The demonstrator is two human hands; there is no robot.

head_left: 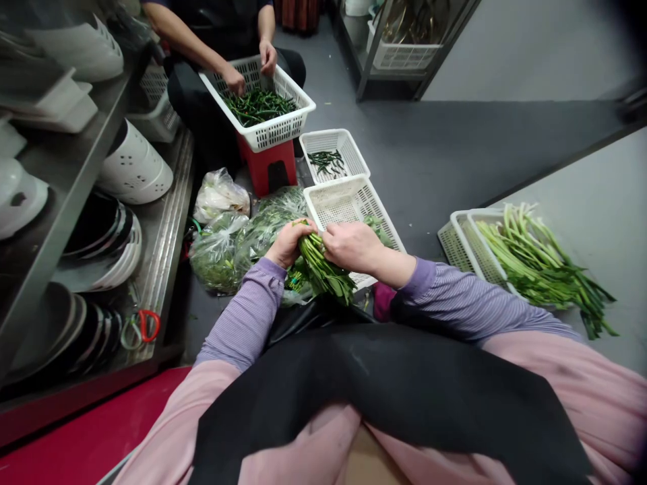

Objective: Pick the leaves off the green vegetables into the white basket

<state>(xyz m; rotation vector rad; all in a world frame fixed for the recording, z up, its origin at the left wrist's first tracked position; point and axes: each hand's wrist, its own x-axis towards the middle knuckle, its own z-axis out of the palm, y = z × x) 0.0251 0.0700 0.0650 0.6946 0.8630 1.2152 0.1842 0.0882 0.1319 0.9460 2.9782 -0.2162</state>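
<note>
My left hand (289,242) is closed around a bunch of leafy greens (323,266), its cut stems up and the leaves hanging down toward my lap. Against the right side of that bunch, my right hand (356,248) pinches at the stems; its fingertips are partly hidden. Just beyond my hands is a white plastic basket (387,219) with a few green leaves (378,229) at its right side. Clear plastic bags of greens (217,259) lie on the floor beside my left hand.
Across from me a person (217,34) has both hands at a white basket of green chillies (260,106) on a red stool (267,165). A smaller basket (348,148) holds some chillies. Spring onions (540,256) overhang a basket at right. Left are dish shelves (166,222) and scissors (149,325).
</note>
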